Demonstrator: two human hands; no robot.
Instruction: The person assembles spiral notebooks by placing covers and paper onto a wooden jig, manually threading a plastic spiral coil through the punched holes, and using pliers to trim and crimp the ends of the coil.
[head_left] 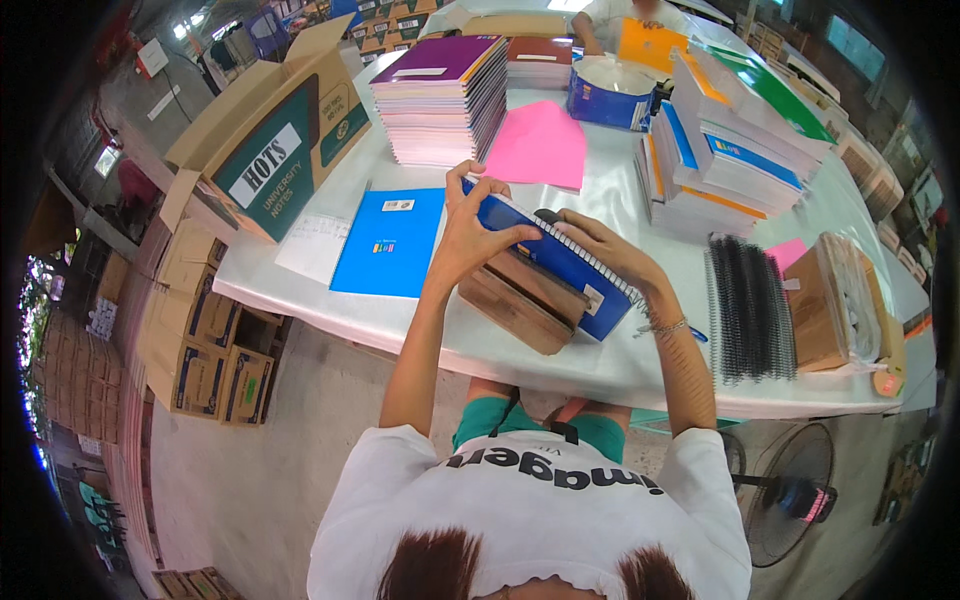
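A dark blue notebook [527, 252] stands tilted on its edge against a slotted wooden block [522, 302] at the table's front. My left hand [468, 225] is closed around its far left end, thumb across the cover. Along the notebook's upper edge runs a row of punched holes with a spiral coil [636, 300], whose loose end sticks out at the lower right near my wrist. My right hand [607, 248] is bent over that edge, fingers at the binding beside a small dark piece I cannot make out. Left of them lies a bright blue notebook [388, 245].
Stacked purple notebooks [437, 105] and a pink sheet [540, 145] are beyond my hands. Piled notebooks [715, 165], black spiral coils [750, 310] and a cardboard box [835, 305] occupy the right. An open carton [275, 150] stands left. Another person [640, 15] sits across the table.
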